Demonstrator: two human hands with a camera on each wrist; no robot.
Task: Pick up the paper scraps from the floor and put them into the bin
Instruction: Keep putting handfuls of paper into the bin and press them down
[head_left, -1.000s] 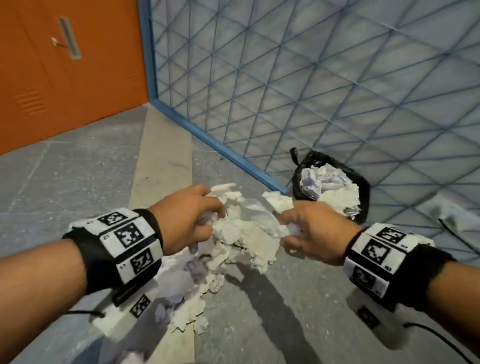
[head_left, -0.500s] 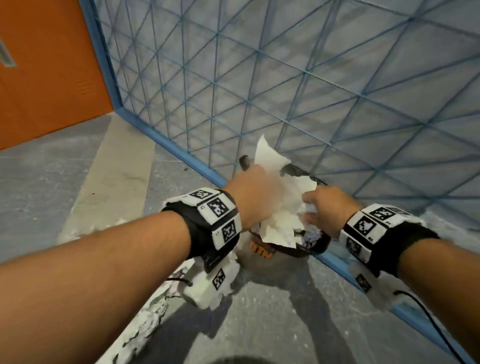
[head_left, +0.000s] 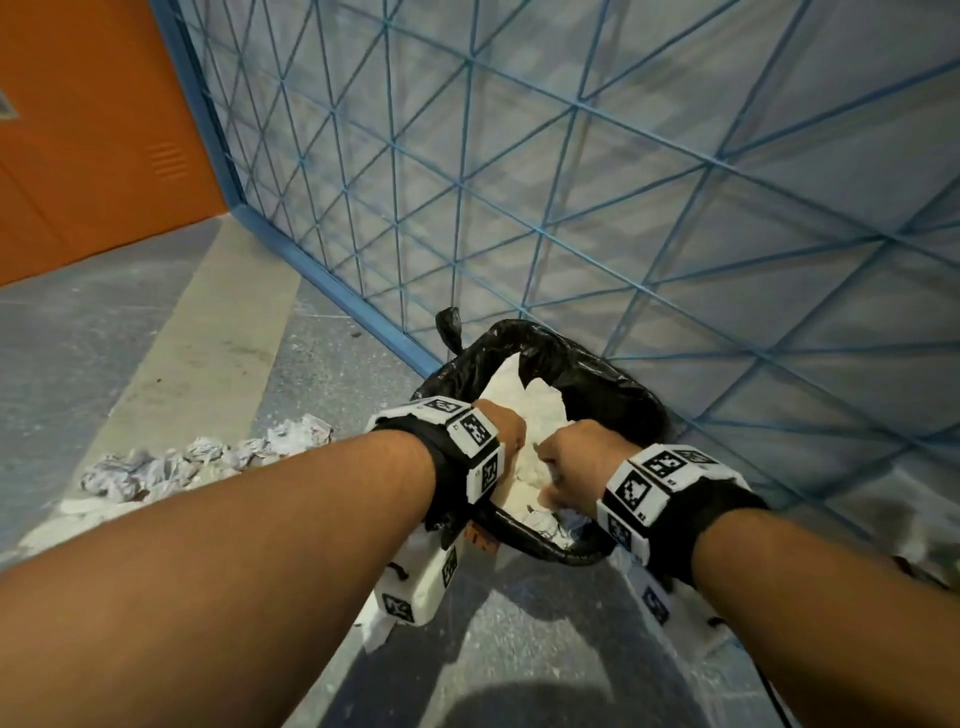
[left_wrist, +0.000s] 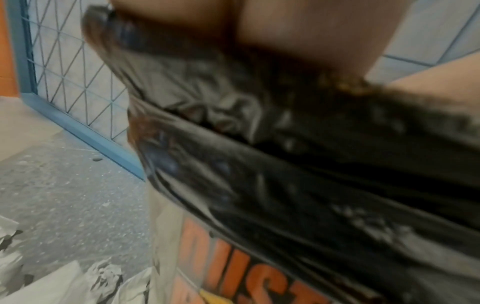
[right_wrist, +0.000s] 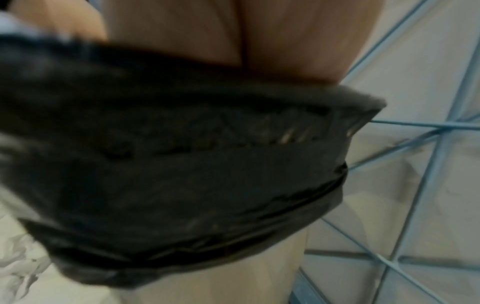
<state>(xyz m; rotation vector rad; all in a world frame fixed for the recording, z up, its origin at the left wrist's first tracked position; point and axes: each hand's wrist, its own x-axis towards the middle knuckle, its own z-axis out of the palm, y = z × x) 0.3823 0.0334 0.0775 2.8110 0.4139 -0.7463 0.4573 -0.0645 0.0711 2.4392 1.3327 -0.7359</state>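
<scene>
The bin (head_left: 597, 374) stands against the blue mesh fence, lined with a black bag (left_wrist: 285, 164) and heaped with white paper scraps (head_left: 519, 387). Both hands are down in its mouth on the wad. My left hand (head_left: 506, 431) bends over the wad's left side, fingertips hidden in the paper. My right hand (head_left: 571, 460) is curled in a fist around paper at the near right. In both wrist views the bag's rim (right_wrist: 182, 164) hides the fingers. More crumpled scraps (head_left: 197, 467) lie on the floor to the left of the bin.
The blue mesh fence (head_left: 571, 208) runs close behind the bin, with its frame bar along the floor. An orange door (head_left: 93, 130) is at the far left. Grey concrete floor (head_left: 519, 649) lies in front of the bin, with a pale strip (head_left: 208, 338) to the left.
Both hands carried the paper bundle from the floor pile up and over to the bin. It has gone from above the rim down into the bin's mouth.
</scene>
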